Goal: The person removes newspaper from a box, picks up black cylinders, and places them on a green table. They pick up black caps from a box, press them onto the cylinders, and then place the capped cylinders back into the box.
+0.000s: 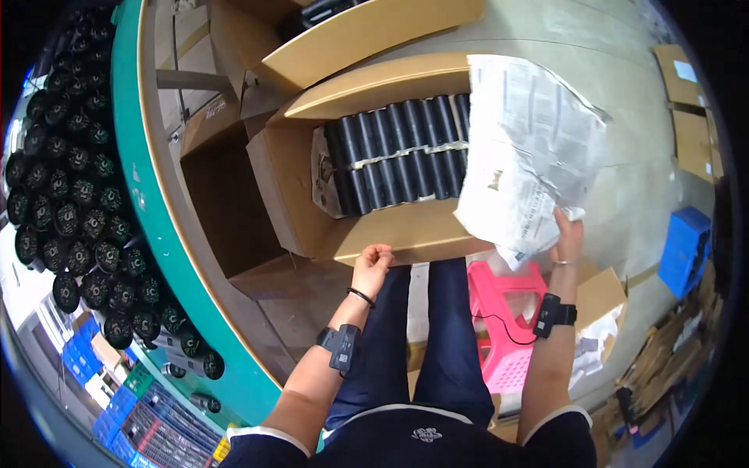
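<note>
My right hand [568, 235] pinches the lower edge of a crumpled printed newspaper sheet [538, 148], which hangs over the right end of an open cardboard box [421, 239]. Two rows of black cylinders [398, 129] lie side by side inside the box, with a strip of pale paper between the rows. The sheet hides the right end of both rows. At the near edge of the box is my left hand [373, 265], its fingers curled together and no object visible in them. Crumpled paper [324, 171] lines the box's left end.
A green-edged table [168, 226] on the left carries a large stack of black cylinders [78, 203]. Another open carton [234, 187] stands beside the box. A pink plastic stool [507, 335] is near my legs. At right are a blue crate [684, 251] and flattened cardboard [663, 374].
</note>
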Motion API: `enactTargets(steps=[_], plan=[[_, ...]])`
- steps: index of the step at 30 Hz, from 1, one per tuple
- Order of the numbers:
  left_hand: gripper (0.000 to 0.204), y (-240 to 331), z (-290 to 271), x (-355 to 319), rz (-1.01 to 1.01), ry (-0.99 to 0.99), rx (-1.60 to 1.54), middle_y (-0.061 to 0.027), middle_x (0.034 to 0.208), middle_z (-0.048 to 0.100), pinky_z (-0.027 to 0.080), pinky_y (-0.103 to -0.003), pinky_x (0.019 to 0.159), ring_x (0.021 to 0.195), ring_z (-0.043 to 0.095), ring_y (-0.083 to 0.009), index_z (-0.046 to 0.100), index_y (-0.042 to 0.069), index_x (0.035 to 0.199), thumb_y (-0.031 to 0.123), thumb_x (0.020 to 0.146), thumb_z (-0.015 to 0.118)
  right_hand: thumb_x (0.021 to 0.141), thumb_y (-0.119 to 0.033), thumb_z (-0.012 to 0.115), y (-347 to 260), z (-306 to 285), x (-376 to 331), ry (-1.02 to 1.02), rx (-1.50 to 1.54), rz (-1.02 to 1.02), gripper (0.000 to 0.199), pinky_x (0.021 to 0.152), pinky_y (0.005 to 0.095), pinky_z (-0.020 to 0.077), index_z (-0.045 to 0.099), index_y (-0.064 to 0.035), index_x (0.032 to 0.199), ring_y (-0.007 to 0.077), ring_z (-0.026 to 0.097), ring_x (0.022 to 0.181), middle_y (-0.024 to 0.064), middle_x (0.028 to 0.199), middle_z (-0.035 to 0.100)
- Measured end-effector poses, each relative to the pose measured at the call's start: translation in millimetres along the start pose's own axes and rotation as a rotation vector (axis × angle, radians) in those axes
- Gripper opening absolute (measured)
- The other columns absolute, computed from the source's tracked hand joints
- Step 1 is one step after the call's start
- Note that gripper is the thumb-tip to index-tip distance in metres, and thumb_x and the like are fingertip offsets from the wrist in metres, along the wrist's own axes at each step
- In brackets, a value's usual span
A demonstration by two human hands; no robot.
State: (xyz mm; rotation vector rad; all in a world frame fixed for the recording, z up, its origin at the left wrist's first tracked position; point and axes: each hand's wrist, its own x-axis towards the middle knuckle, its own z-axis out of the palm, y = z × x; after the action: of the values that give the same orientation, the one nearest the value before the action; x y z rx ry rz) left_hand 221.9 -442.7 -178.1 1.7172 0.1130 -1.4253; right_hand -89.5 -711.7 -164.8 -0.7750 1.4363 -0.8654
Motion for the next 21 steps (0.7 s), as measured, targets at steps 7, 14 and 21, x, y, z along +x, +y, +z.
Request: enactTargets(steps=[7, 14, 21], plan=[[0.012, 16.7, 11.1, -38.7, -0.002, -0.170, 0.202, -0.0011, 0.085, 0.061, 0.044, -0.021, 0.064, 0.073, 0.057, -0.0090, 0.057, 0.007, 0.100, 0.011, 0.089, 0.057, 0.079, 0.000, 0.063, -94.2, -245.9, -105.0, 0.442, 0.162, 0.109, 0.040, 0.088, 0.0355, 0.0486, 0.054, 0.0061, 0.117, 0.0245, 0.060, 0.100, 0.0152, 0.113, 0.059], [0.011, 50.8, 24.7, -51.4, 0.091, -0.264, 0.549, -0.0035, 0.073, 0.062, 0.044, -0.022, 0.053, 0.062, 0.056, -0.0099, 0.061, 0.005, 0.095, 0.010, 0.085, 0.060, 0.060, 0.013, 0.053, -91.5, -513.8, -307.5, 0.680, -1.431, -0.057, 0.068, 0.097, 0.0355, 0.0426, 0.053, -0.0064, 0.125, 0.0320, 0.054, 0.113, 0.0173, 0.121, 0.058], [0.017, 61.1, 99.2, -43.2, 0.173, -0.230, 0.824, -0.0064, 0.077, 0.063, 0.047, -0.023, 0.056, 0.064, 0.058, -0.0121, 0.061, -0.001, 0.097, 0.006, 0.082, 0.059, 0.076, -0.016, 0.062, -60.2, -665.8, -418.1, 1.818, -0.085, 0.216, 0.047, 0.079, 0.0401, 0.0527, 0.055, -0.0009, 0.120, 0.0348, 0.065, 0.091, 0.0201, 0.105, 0.065]])
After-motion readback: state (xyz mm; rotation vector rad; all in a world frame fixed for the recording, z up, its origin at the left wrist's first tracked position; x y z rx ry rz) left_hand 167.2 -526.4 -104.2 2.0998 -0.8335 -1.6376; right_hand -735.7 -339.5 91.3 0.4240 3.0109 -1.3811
